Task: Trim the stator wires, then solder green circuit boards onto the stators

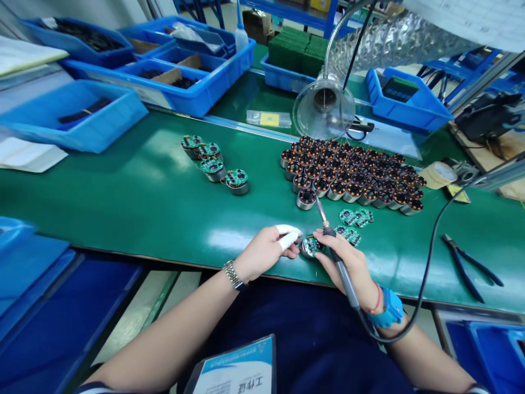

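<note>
In the head view, a small round motor (310,247) with a green circuit board on top sits near the bench's front edge, between my hands. My left hand (270,249), with white covers on its fingertips, is closed against the motor's left side. My right hand (348,260) grips a soldering iron (336,254), its tip pointing up and away from the board. That hand's thumb and a fingertip also rest at the motor's right side. Loose green circuit boards (356,218) lie just beyond my right hand. Dense rows of motor cores (344,169) with copper windings stand behind.
Several board-topped motors (237,180) stand left of centre. Cutting pliers (467,265) lie at right, near the iron's cable (430,268). A clear fume hood (324,112) hangs over the back. Blue bins (197,90) line the rear left. A tape roll (438,174) sits right.
</note>
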Demonstrator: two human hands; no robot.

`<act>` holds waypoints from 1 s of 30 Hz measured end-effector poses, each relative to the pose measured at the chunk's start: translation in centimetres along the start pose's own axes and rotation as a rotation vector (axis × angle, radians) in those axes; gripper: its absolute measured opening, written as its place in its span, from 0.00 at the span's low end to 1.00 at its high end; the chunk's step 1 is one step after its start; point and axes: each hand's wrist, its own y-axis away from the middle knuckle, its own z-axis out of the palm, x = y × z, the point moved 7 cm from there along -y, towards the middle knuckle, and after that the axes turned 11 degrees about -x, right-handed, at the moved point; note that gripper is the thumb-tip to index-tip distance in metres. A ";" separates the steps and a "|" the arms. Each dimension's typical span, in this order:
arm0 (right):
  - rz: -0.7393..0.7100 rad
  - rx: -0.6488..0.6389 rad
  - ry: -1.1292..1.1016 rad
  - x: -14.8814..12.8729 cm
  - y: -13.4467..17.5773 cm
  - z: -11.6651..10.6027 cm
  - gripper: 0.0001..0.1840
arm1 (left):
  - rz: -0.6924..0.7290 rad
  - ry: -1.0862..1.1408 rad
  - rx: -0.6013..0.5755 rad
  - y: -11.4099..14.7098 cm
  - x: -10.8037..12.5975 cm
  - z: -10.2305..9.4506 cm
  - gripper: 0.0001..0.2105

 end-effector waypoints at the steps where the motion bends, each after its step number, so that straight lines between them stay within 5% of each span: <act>1: 0.004 0.008 -0.003 0.0 0.1 0.0 0.19 | -0.007 -0.036 0.008 -0.1 0.1 -0.1 0.10; 5: 0.031 0.029 -0.030 0.4 0.5 0.0 0.19 | 0.109 -0.161 0.066 -0.4 1.8 -0.7 0.10; 8: 0.033 0.022 -0.063 0.6 0.5 0.0 0.19 | 0.245 -0.240 -0.002 -0.6 3.1 -0.3 0.08; 15: 0.032 0.021 -0.099 0.8 0.4 0.0 0.19 | 0.156 -0.269 -0.231 -1.6 2.9 0.8 0.04; 20: 0.039 0.004 -0.115 1.0 0.4 0.2 0.19 | 0.133 -0.209 -0.251 -1.5 2.8 0.9 0.04; 30: 0.041 0.013 -0.117 1.0 0.4 0.1 0.19 | 0.275 -0.521 -0.268 -0.7 3.3 0.6 0.05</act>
